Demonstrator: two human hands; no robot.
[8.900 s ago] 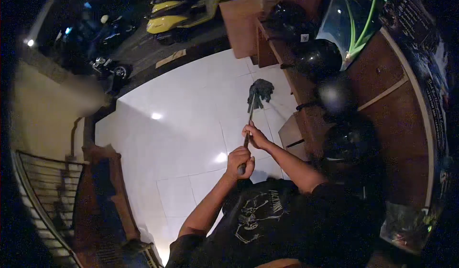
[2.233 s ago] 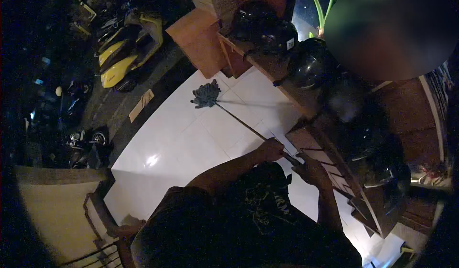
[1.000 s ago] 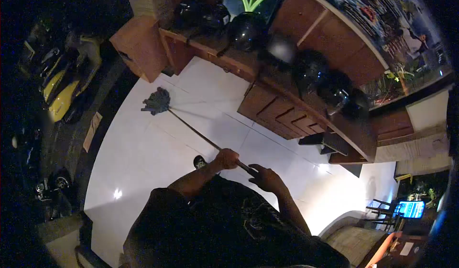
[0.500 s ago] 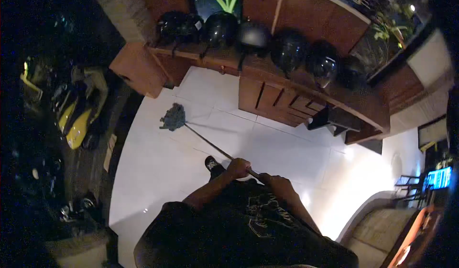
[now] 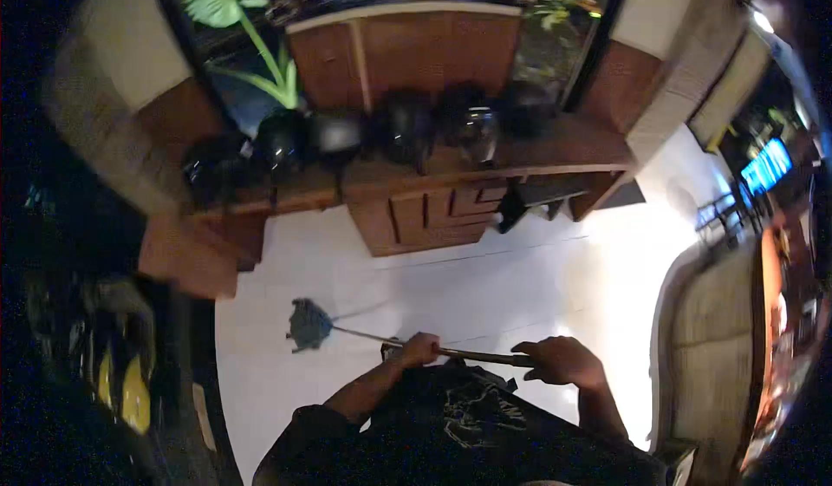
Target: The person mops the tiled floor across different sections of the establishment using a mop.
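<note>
Mop (image 5: 309,324) shifts lower in frame, left hand (image 5: 421,348) clamped on it, right hand (image 5: 565,362) loosely around its end.
Floor (image 5: 485,295) work looks unfinished.

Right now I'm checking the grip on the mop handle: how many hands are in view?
2: the left hand wraps the mop handle partway along; the right hand is at its end. No others show.
</note>
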